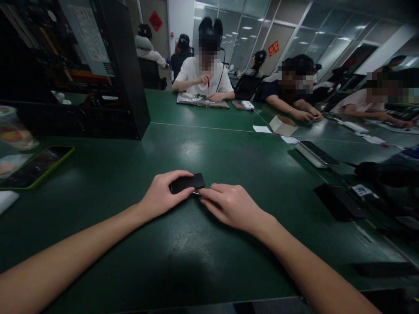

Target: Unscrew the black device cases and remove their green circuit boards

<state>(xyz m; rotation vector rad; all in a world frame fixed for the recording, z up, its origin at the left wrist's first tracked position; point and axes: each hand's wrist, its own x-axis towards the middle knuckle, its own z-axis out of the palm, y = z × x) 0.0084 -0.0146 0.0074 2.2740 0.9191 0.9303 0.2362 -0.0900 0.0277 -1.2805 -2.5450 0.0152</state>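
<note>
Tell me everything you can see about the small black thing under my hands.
The small black block is a flat, slim rectangle with a matte dark face, plastic by its look; no markings can be made out. It rests on the green table, long side running left to right. The left hand has it in its grip, thumb on the near edge, fingers over the far edge. Fingertips of the right hand meet its near right corner.

Green worktables (229,148), glass partition walls (294,26), ceiling lights (250,27), dim room.
</note>
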